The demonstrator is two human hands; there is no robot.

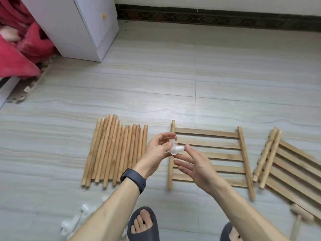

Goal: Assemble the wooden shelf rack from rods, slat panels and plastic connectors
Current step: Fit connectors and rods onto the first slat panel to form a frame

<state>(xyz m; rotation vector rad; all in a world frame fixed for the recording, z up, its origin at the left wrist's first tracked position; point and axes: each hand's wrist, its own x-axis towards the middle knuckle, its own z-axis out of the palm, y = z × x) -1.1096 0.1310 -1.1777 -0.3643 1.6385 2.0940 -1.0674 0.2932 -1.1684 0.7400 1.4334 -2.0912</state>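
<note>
Plainly a room in a home. Floored in pale grey, streaked glossy tiles (173, 75), edged with a dark patterned skirting band (208, 17) below a white plastered wall (208, 3). Furnished with a plain white cabinet (78, 26) at the far left, beside a heap of fluffy red blanket fabric (20, 49). Entered in dark grey open-toed rubber slippers (144, 223), typical indoor wear.

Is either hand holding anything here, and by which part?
The left hand pinches a white plastic connector by the end away from its open socket; the right hand holds nothing, one fingertip at that socket.
</note>
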